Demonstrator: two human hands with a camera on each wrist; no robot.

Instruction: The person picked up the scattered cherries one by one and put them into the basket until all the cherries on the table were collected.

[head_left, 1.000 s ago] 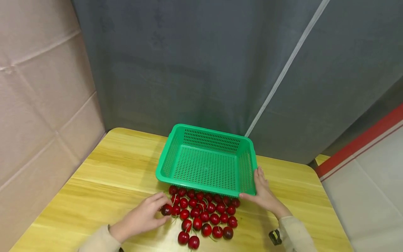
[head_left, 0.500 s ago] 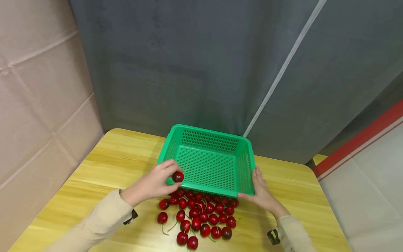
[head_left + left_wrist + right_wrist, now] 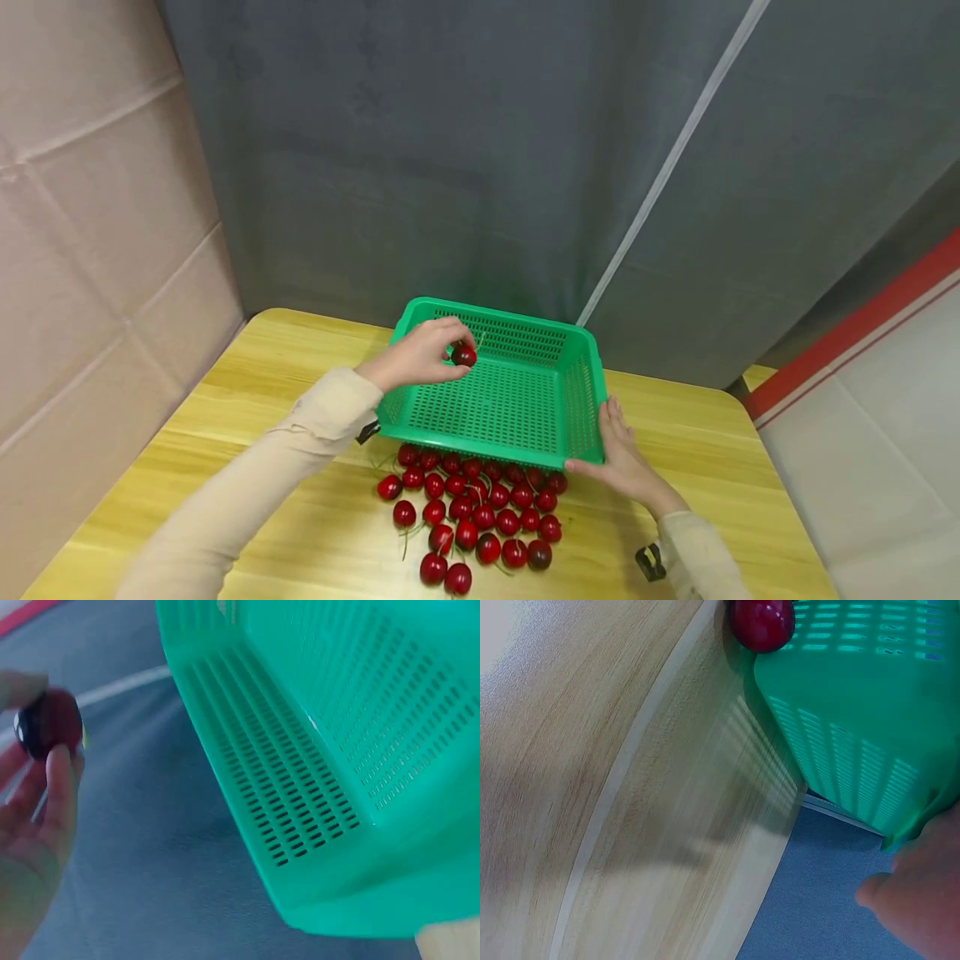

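My left hand (image 3: 422, 357) pinches a dark red cherry (image 3: 465, 356) by its body between thumb and fingertips, above the inside of the green plastic basket (image 3: 480, 447). A thin pale stem rises from that cherry. In the left wrist view the same cherry (image 3: 51, 724) shows at the fingertips, beside the basket's slotted wall (image 3: 285, 787). My right hand (image 3: 628, 467) rests at the basket's near right corner, thumb at the front rim and fingers lying straight along the right side. The right wrist view catches only part of that hand (image 3: 926, 889), right at the rim.
Several red cherries (image 3: 487, 547) with stems lie on the wooden table (image 3: 300, 517) in front of the basket. One cherry (image 3: 763, 622) sits close against the basket's outer wall. Behind the table hangs a dark grey cloth (image 3: 390, 167); a pale panel (image 3: 97, 208) stands at left.
My left hand has picked a cherry from the left of the group and carried it up and forward over the basket. A few cherries at the left edge have shifted. My right hand stays put.
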